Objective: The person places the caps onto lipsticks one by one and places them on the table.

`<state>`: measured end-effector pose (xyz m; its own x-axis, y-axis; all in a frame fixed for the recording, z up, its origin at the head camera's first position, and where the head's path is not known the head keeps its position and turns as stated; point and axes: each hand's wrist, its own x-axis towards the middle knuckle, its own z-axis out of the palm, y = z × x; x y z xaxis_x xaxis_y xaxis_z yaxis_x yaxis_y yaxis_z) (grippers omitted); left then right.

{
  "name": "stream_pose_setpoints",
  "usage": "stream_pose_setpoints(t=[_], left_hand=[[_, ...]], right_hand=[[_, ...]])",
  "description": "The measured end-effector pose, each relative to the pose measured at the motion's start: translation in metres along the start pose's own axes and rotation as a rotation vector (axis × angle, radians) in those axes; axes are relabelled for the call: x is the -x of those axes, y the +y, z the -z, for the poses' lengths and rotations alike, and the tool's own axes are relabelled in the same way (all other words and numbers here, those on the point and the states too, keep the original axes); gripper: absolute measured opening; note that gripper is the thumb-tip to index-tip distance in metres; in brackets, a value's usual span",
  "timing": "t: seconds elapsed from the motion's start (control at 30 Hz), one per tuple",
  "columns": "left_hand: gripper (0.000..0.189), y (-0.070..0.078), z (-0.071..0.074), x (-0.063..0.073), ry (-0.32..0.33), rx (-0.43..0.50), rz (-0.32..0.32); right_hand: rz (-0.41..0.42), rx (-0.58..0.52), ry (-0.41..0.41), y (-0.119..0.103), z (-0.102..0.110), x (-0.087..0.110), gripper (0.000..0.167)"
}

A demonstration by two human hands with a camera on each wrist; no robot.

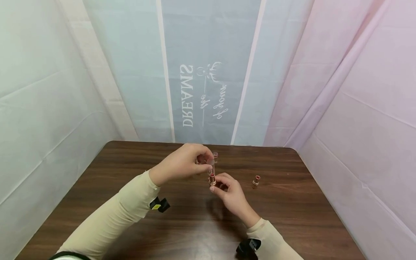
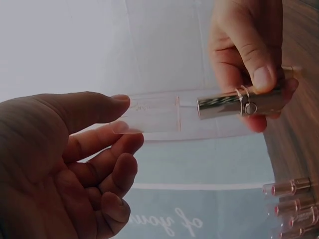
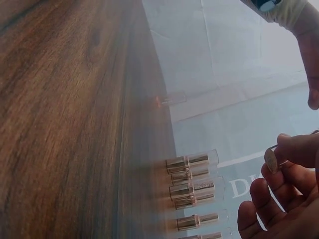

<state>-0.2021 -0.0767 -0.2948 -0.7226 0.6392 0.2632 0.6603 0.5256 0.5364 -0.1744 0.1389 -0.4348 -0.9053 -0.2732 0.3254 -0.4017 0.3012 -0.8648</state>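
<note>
In the head view my left hand [image 1: 185, 162] is above the table, pinching a clear plastic cap [image 2: 154, 114] between thumb and fingers. My right hand [image 1: 234, 196] grips a shiny rose-gold lipstick tube [image 1: 212, 180] by its lower part; red shows at its top. The left wrist view has the cap's end facing the uncapped end of the lipstick tube, a short gap apart. From the right wrist, the round base of the tube [image 3: 270, 160] shows at my right fingertips.
Several capped lipsticks [image 3: 193, 190] stand in a row on the dark wooden table [image 1: 282, 213], partly hidden behind my left hand in the head view. An uncapped rose-gold tube [image 1: 256, 180] stands at the right. Pale printed cloth [image 1: 201, 32] hangs behind the table.
</note>
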Motion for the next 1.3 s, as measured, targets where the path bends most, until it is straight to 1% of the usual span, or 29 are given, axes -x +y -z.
stream_pose_setpoints(t=[0.13, 0.33, 0.43, 0.6, 0.7, 1.0, 1.17, 1.23, 1.3], left_hand=[[0.01, 0.001, -0.005, -0.001, 0.002, -0.017, 0.013], [0.008, 0.0, -0.015, -0.004, -0.005, -0.041, 0.042], [0.007, -0.001, -0.018, -0.005, -0.003, -0.054, 0.054], [0.007, -0.002, -0.021, -0.006, -0.016, -0.062, 0.057], [0.006, -0.002, -0.022, -0.006, -0.032, -0.061, 0.056], [0.004, -0.001, -0.019, -0.01, -0.069, -0.095, 0.029], [0.002, 0.0, -0.018, -0.011, -0.094, -0.085, 0.024], [0.002, -0.002, -0.019, -0.01, -0.088, -0.074, 0.017], [0.002, -0.004, -0.021, -0.011, -0.067, -0.06, 0.008]], right_hand=[[0.012, 0.001, 0.011, -0.001, -0.001, 0.0, 0.02], [0.003, -0.01, 0.07, -0.002, -0.003, 0.0, 0.018], [-0.039, -0.012, 0.098, -0.004, -0.005, 0.0, 0.02], [-0.138, -0.056, 0.143, -0.008, -0.007, -0.001, 0.025], [-0.155, -0.079, 0.151, -0.01, -0.007, 0.0, 0.022], [-0.113, -0.071, 0.162, -0.013, -0.007, 0.001, 0.019], [-0.083, -0.051, 0.148, -0.012, -0.004, 0.002, 0.017], [-0.07, -0.031, 0.147, -0.012, -0.002, 0.001, 0.016], [-0.056, -0.016, 0.152, -0.012, 0.0, 0.001, 0.016]])
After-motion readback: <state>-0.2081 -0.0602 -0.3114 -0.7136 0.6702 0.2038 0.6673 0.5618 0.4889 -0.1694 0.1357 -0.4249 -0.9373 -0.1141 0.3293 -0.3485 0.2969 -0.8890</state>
